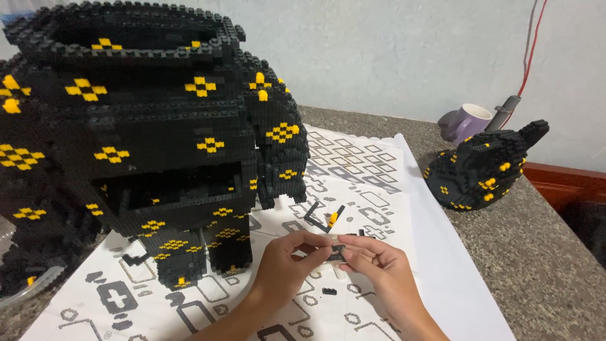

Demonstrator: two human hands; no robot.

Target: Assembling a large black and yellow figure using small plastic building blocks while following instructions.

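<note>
Left hand (pixel 284 262) + right hand (pixel 379 265) pinch small black brick piece (pixel 335 254) together | above printed sheet (pixel 353 164) | big black-yellow brick model (pixel 145 139) beside

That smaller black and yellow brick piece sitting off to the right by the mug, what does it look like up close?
The smaller brick piece is a rounded, hollow-looking lump of tiny black plastic bricks dotted with yellow diamond patches. One pointed tip, like an ear, juts up at its right. It rests alone on the speckled stone counter, just off the edge of the white printed sheet and in front of a purple mug. Neither hand touches it.
</note>
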